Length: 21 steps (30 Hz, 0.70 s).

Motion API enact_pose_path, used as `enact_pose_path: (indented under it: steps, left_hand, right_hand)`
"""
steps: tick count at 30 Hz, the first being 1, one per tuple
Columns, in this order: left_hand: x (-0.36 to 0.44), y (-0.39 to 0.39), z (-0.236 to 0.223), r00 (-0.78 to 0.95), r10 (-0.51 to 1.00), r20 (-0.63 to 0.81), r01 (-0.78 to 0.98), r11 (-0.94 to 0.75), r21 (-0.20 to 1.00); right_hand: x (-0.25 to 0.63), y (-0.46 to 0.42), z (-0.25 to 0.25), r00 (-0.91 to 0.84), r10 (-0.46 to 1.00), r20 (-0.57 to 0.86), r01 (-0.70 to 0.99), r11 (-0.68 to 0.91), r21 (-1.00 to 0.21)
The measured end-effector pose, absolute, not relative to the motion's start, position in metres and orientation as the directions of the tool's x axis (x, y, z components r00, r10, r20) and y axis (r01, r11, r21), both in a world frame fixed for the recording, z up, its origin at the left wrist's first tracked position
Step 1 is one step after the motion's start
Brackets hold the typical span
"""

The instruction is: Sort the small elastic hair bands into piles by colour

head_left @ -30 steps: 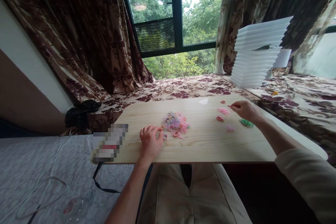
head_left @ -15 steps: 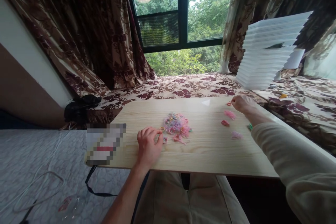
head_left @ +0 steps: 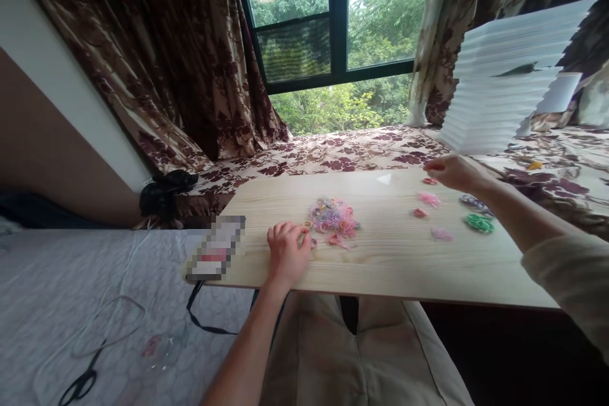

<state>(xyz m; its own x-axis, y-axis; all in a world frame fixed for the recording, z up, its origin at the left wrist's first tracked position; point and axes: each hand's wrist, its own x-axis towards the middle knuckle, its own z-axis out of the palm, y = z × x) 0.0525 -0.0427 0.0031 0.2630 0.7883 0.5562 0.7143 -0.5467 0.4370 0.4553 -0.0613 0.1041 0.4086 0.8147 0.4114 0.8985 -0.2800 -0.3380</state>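
Observation:
A light wooden board point(head_left: 380, 266) lies across my lap. A heap of small coloured elastic bands point(head_left: 333, 217) sits near its middle. My left hand point(head_left: 287, 254) rests knuckles-up on the board at the heap's left edge, fingers curled, fingertips among a few loose bands. My right hand point(head_left: 451, 171) hovers at the board's far right edge, fingertips pinched together just above a small red cluster point(head_left: 429, 181). Around it lie sorted little piles: pink point(head_left: 429, 198), red point(head_left: 419, 212), pale pink point(head_left: 441, 235), green point(head_left: 478, 223) and bluish point(head_left: 471, 201). What either hand's fingers hold is too small to see.
A tall stack of white sheets point(head_left: 504, 89) stands on the patterned window seat at the right. A blurred card point(head_left: 216, 257) lies on the board's left corner. On the grey bedcover at the left are scissors point(head_left: 78, 386), cords and a black strap point(head_left: 209, 327). A black bundle point(head_left: 164, 193) sits by the curtain.
My right hand drew back from the pink pile to the far right edge and rose a little. The green pile is back in sight. The left hand stayed put; the view shifted.

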Motion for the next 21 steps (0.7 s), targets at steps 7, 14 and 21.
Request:
enact_pose_path:
  steps: [7, 14, 21]
  left_hand:
    - [0.052, -0.044, 0.006, 0.277, 0.807, 0.522, 0.723, -0.533, 0.44]
    - [0.052, -0.044, 0.006, 0.317, 0.796, 0.515, 0.699, -0.563, 0.441]
    - [0.051, -0.045, 0.008, 0.341, 0.772, 0.536, 0.671, -0.599, 0.437]
  right_hand:
    - [0.338, -0.09, 0.065, 0.251, 0.905, 0.344, 0.835, -0.022, -0.55]
    - [0.267, -0.101, 0.024, 0.104, 0.904, 0.414, 0.719, 0.219, -0.66]
    - [0.252, -0.111, 0.019, 0.056, 0.894, 0.445, 0.743, 0.26, -0.616]
